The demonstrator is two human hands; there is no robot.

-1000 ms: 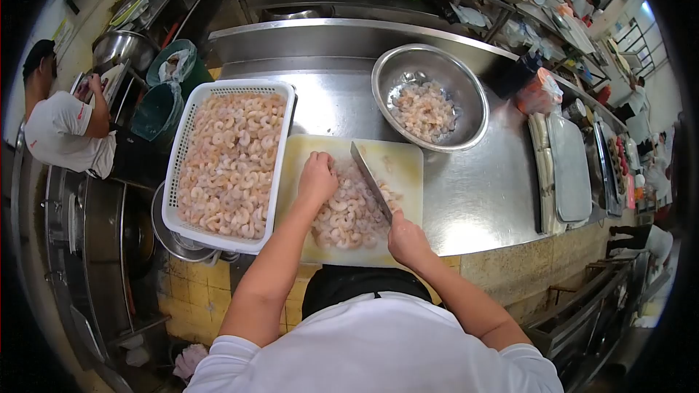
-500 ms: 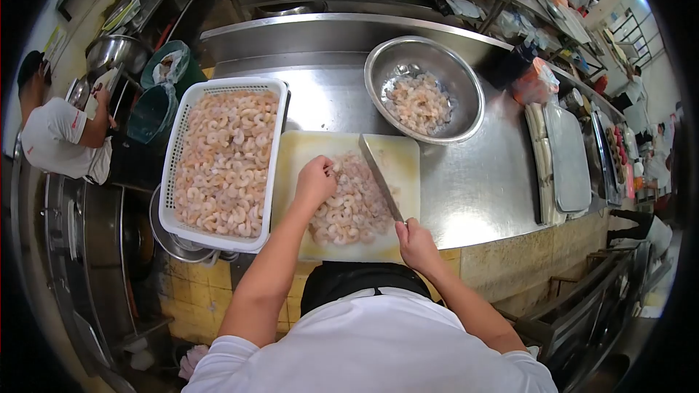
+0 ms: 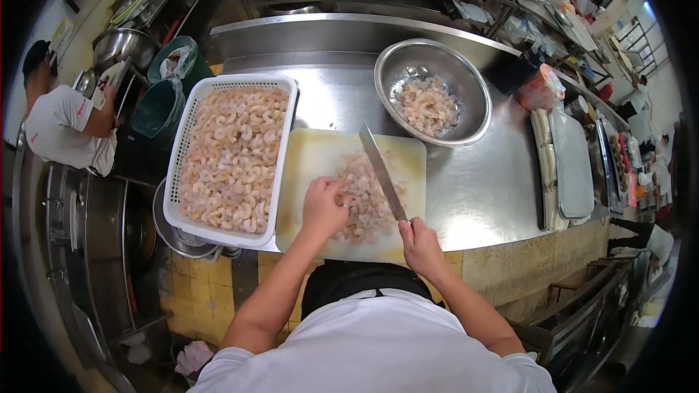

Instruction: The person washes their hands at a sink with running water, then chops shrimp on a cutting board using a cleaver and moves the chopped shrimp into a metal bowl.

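A pile of peeled shrimp (image 3: 371, 200) lies on a pale cutting board (image 3: 302, 153) in front of me. My left hand (image 3: 325, 207) is at the pile's left side, its fingers curled together against the shrimp and a ring on one finger. The fingertips are partly hidden among them. In my right hand (image 3: 422, 249) is the handle of a long kitchen knife (image 3: 383, 173). The blade slants up and to the left over the right part of the pile, its tip near the board's far edge.
A white plastic basket (image 3: 290, 127) full of shrimp stands left of the board. Behind the board, to the right, is a steel bowl (image 3: 482, 113) with more shrimp. Stacked trays (image 3: 571, 164) line the right side. Another person (image 3: 65, 127) works at far left, near green bins (image 3: 156, 113).
My left hand has moved down from the pile's upper left to its left side. The shrimp there have shifted right, narrowing the pile. The knife stays in my right hand at much the same slant.
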